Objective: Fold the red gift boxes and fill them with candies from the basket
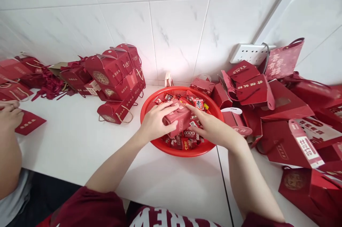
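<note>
A small dark red box (179,119) is held over a round red basket (184,153) of wrapped candies (198,104). My left hand (157,122) grips the box's left side, with the thumb across its front and the fingers over its top. Against the box's upper right side lies my right hand (207,123), its fingers spread, the index fingertip at the top edge and the thumb lower down beside the candies. Whether the right hand bears any of the box's weight is unclear.
Stacked red gift boxes (114,77) stand left of the basket by the wall. Many loose red boxes (288,141) crowd the right side, below a power strip (249,54). At far left, a person's hand (10,114) touches a flat red box (29,122).
</note>
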Motion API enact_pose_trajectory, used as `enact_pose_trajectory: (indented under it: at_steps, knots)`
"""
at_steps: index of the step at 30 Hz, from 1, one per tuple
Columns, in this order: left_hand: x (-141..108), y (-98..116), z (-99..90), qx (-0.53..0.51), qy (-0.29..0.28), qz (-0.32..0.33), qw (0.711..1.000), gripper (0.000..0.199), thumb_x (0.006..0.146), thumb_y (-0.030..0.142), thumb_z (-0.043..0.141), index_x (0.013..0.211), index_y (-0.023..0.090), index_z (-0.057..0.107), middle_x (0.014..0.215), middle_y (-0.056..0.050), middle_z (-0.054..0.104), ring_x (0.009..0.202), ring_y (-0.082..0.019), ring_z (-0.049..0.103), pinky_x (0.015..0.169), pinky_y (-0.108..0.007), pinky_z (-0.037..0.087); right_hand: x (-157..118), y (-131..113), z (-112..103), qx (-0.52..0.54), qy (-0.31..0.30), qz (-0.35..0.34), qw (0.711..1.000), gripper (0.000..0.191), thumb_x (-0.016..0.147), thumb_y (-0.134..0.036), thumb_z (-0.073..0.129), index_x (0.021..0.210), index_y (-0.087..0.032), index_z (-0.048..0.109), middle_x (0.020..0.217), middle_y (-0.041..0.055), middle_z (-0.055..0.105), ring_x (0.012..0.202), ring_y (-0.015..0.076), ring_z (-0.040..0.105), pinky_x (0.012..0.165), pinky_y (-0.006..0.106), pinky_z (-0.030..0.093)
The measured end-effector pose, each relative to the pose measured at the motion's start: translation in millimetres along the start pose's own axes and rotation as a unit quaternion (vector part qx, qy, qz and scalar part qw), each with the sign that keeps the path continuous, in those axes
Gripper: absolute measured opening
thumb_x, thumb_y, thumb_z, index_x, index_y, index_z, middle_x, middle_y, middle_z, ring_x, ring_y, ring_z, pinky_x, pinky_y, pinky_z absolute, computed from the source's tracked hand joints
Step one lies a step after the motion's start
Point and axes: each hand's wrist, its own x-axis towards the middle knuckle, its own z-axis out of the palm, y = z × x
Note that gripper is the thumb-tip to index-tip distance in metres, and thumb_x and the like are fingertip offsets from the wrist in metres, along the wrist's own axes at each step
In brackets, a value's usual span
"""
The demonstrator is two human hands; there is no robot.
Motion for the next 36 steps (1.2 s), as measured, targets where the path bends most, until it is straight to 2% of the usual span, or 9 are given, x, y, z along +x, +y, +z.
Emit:
enact_pose_trajectory:
  at_steps: [3, 6, 8, 9, 12, 17, 22, 26, 36]
  knots:
    - [-12.0, -28.1, -32.3, -0.023, 0.158, 0.027, 0.987, 0.053, 0.089, 0.029, 0.063, 0.142, 0.028, 0.062, 0.151, -0.001, 0.058, 0.138, -0.026, 0.055, 0.120, -0.044, 0.043, -12.6, 4.7, -15.7, 0.013, 0.046, 0.006, 0.999, 0.068, 0.101, -0.043, 0.051, 0.162, -0.037, 0.022, 0.142, 0.0088, 0.063, 0.119, 0.0293, 0.068, 0.098, 0.045, 0.055]
    - [-31.9, -69.0, -75.3, 0.043, 0.360, 0.033, 0.931, 0.049, 0.089, 0.024, 0.065, 0.138, 0.017, 0.065, 0.144, -0.007, 0.064, 0.136, -0.027, 0.057, 0.120, -0.047, 0.041, -21.4, 11.1, -27.0, -0.014, 0.078, 0.035, 0.996, 0.065, 0.100, -0.046, 0.052, 0.160, -0.035, 0.028, 0.129, 0.0083, 0.070, 0.123, 0.0308, 0.066, 0.099, 0.046, 0.054]
    - [-46.2, -100.8, -100.2, 0.100, 0.442, 0.016, 0.891, 0.049, 0.088, 0.024, 0.068, 0.135, 0.010, 0.066, 0.141, -0.013, 0.065, 0.132, -0.028, 0.060, 0.117, -0.047, 0.044, -23.1, 15.5, -30.4, -0.026, 0.075, 0.059, 0.995, 0.062, 0.100, -0.048, 0.051, 0.158, -0.035, 0.031, 0.126, 0.0072, 0.072, 0.121, 0.0310, 0.067, 0.099, 0.047, 0.053]
    - [-52.7, -116.9, -109.7, 0.126, 0.458, 0.002, 0.880, 0.050, 0.088, 0.026, 0.069, 0.135, 0.008, 0.066, 0.140, -0.014, 0.065, 0.131, -0.029, 0.060, 0.117, -0.047, 0.043, -22.8, 17.3, -30.9, -0.030, 0.068, 0.070, 0.995, 0.060, 0.100, -0.048, 0.050, 0.157, -0.034, 0.033, 0.124, 0.0069, 0.073, 0.118, 0.0309, 0.068, 0.098, 0.047, 0.054]
    - [-67.3, -161.4, -123.3, 0.192, 0.435, -0.047, 0.878, 0.055, 0.088, 0.031, 0.071, 0.138, 0.009, 0.064, 0.144, -0.014, 0.061, 0.133, -0.028, 0.057, 0.119, -0.047, 0.041, -19.4, 19.6, -29.5, -0.044, 0.042, 0.094, 0.994, 0.055, 0.101, -0.048, 0.047, 0.152, -0.028, 0.042, 0.122, 0.0088, 0.074, 0.114, 0.0317, 0.069, 0.095, 0.046, 0.054]
    - [-72.5, -205.3, -110.5, 0.190, 0.322, -0.106, 0.921, 0.053, 0.088, 0.033, 0.072, 0.137, 0.014, 0.065, 0.146, -0.007, 0.061, 0.131, -0.023, 0.058, 0.119, -0.041, 0.041, -14.4, 14.6, -23.6, -0.052, 0.000, 0.082, 0.995, 0.051, 0.101, -0.044, 0.046, 0.148, -0.025, 0.049, 0.132, 0.0095, 0.070, 0.119, 0.0311, 0.067, 0.098, 0.045, 0.053]
    - [-68.1, -217.0, -98.6, 0.186, 0.310, -0.133, 0.923, 0.053, 0.088, 0.034, 0.072, 0.137, 0.013, 0.065, 0.145, -0.008, 0.060, 0.129, -0.024, 0.057, 0.119, -0.043, 0.039, -12.5, 15.1, -19.8, -0.045, -0.015, 0.070, 0.996, 0.047, 0.102, -0.042, 0.045, 0.144, -0.023, 0.052, 0.137, 0.0085, 0.067, 0.123, 0.0297, 0.066, 0.101, 0.045, 0.052]
    - [-65.1, -223.3, -100.4, 0.187, 0.316, -0.132, 0.921, 0.054, 0.088, 0.037, 0.071, 0.136, 0.013, 0.065, 0.147, -0.009, 0.058, 0.132, -0.026, 0.054, 0.120, -0.046, 0.036, -11.6, 20.1, -19.5, -0.053, -0.018, 0.081, 0.995, 0.042, 0.102, -0.042, 0.045, 0.138, -0.023, 0.055, 0.129, 0.0081, 0.071, 0.117, 0.0299, 0.068, 0.095, 0.044, 0.053]
    - [-67.6, -234.5, -100.6, 0.156, 0.273, -0.128, 0.940, 0.051, 0.091, 0.040, 0.068, 0.132, 0.011, 0.066, 0.143, -0.010, 0.059, 0.132, -0.026, 0.054, 0.121, -0.048, 0.033, -9.1, 19.1, -18.1, -0.059, -0.018, 0.078, 0.995, 0.043, 0.103, -0.039, 0.045, 0.140, -0.021, 0.056, 0.133, 0.0106, 0.070, 0.120, 0.0317, 0.067, 0.098, 0.046, 0.054]
